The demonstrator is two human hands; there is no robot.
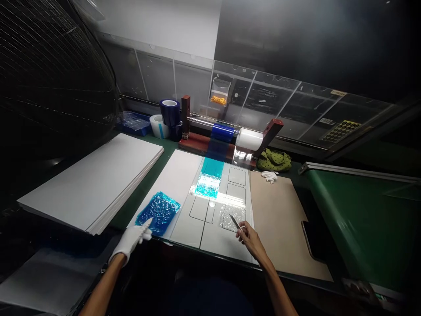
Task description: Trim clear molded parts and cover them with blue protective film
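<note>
My left hand (pixel 133 237) wears a white glove and rests at the near edge of a stack of blue film pieces (pixel 161 210), fingers stretched out onto it. My bare right hand (pixel 248 238) is closed on a small pointed knife (pixel 234 220), its tip toward the upper left. Below that tip lies a clear film piece (pixel 226 213) on a white board (pixel 187 228) marked with black rounded rectangles. A strip of blue film (pixel 210 175) runs down onto the board from a blue roll (pixel 222 132). Glare covers part of the strip.
A white film roll (pixel 250 139) shares the rack's bar. Tape rolls (pixel 170 113) stand back left, behind a stack of white sheets (pixel 98 175). To the right are brown cardboard (pixel 274 210), a phone (pixel 314 241), green dotted cloth (pixel 274 160) and a green belt (pixel 362 210). A large fan (pixel 55 74) looms left.
</note>
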